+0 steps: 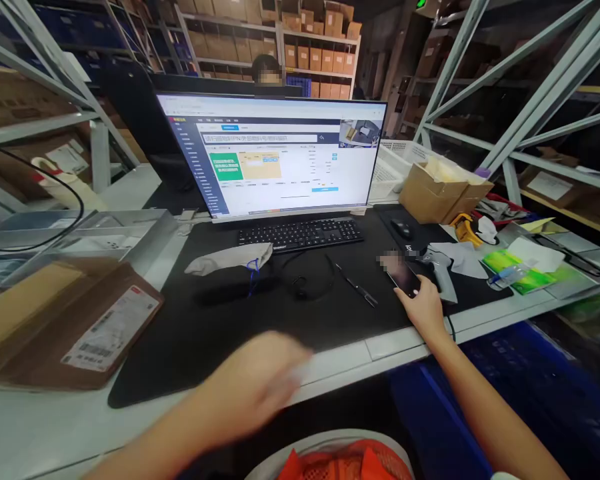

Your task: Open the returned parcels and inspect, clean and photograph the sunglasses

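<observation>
My right hand (424, 303) grips the lower end of a dark smartphone (404, 277) above the right side of the black desk mat (180, 347). My left hand (267, 370) hangs over the mat's front edge, smeared by motion, so its fingers cannot be made out. Between the hands and the keyboard (300, 233) lie a grey cloth pouch (230, 259) with a blue drawstring, a thin black cable (314, 293) and a black pen (357, 285). A grey handheld scanner (444, 277) lies just beyond my right hand.
A lit monitor (290, 167) stands behind the keyboard. Brown packaging with a label (113, 327) and a clear plastic tray (145, 230) are at left. To the right are a mouse (403, 229), an open carton (425, 193) and a tape dispenser (465, 230). A person (267, 70) is behind the monitor.
</observation>
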`<state>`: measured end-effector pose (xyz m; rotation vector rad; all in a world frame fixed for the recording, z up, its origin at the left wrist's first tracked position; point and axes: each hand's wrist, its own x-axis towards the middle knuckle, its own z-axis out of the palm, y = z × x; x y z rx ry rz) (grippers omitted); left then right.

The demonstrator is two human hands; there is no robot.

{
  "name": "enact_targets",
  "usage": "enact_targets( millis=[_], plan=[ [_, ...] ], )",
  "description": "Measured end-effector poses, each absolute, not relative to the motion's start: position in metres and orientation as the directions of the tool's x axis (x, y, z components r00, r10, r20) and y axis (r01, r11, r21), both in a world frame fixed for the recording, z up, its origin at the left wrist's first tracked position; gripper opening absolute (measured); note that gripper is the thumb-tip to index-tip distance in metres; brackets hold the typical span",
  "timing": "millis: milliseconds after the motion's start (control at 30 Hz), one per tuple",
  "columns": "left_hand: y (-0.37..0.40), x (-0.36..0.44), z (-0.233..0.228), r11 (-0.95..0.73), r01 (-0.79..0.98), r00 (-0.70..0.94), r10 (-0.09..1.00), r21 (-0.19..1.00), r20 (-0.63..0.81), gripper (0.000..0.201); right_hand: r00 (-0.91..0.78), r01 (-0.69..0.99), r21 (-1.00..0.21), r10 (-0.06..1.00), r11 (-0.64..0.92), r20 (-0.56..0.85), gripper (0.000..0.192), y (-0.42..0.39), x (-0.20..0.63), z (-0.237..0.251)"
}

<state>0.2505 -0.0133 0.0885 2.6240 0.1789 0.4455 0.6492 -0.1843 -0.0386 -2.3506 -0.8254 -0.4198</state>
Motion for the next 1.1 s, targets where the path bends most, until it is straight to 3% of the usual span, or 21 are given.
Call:
enact_targets(
  millis=[33, 167, 233, 467, 633, 733, 833, 933, 1000, 1100],
  plan=[
    [0.000, 0.270, 0.081, -0.897, 0.060, 0.934, 0.206, 0.439, 0.292, 0.036, 0.766, 0.635, -0.439, 0.447, -0.636, 0.462, 0.076, -0.184, 0.647, -0.037],
    [0.043, 0.339, 0.043, -0.976, 0.205, 0.926, 0.217, 0.071, 0.310, 0.060, 0.797, 0.598, -0.422, 0.445, -0.681, 0.409, 0.082, -0.182, 0.640, -0.029],
    [0.053, 0.355, 0.025, -0.973, 0.230, 0.922, 0.211, -0.023, 0.324, 0.061, 0.819, 0.565, -0.400, 0.430, -0.722, 0.380, 0.082, -0.181, 0.637, -0.026],
    [0.064, 0.367, -0.004, -0.961, 0.263, 0.896, 0.211, -0.083, 0.390, 0.046, 0.827, 0.551, -0.325, 0.450, -0.768, 0.337, 0.078, -0.178, 0.638, -0.025],
    [0.071, 0.370, -0.004, -0.956, 0.270, 0.892, 0.203, -0.116, 0.405, 0.045, 0.826, 0.560, -0.420, 0.447, -0.714, 0.343, 0.086, -0.181, 0.637, -0.030],
    [0.080, 0.370, -0.007, -0.959, 0.268, 0.873, 0.200, -0.095, 0.446, 0.042, 0.775, 0.624, -0.459, 0.424, -0.632, 0.469, 0.073, -0.189, 0.642, -0.024],
    [0.087, 0.369, -0.007, -0.980, 0.182, 0.848, 0.117, -0.076, 0.517, 0.037, 0.745, 0.641, -0.486, 0.330, -0.593, 0.580, 0.063, -0.200, 0.679, 0.003],
    [0.088, 0.365, 0.007, -0.992, 0.121, 0.774, 0.107, 0.019, 0.625, 0.032, 0.838, 0.499, -0.563, 0.201, -0.659, 0.508, 0.052, -0.201, 0.751, 0.045],
    [0.087, 0.362, 0.025, -0.968, 0.170, 0.716, 0.250, 0.185, 0.652, 0.034, 0.873, 0.435, -0.576, 0.166, -0.692, 0.459, 0.048, -0.195, 0.805, 0.070],
    [0.088, 0.360, 0.055, -0.795, 0.354, 0.602, 0.597, 0.493, 0.530, 0.043, 0.917, 0.330, -0.592, 0.100, -0.735, 0.386, 0.039, -0.181, 0.871, 0.090]
  ],
)
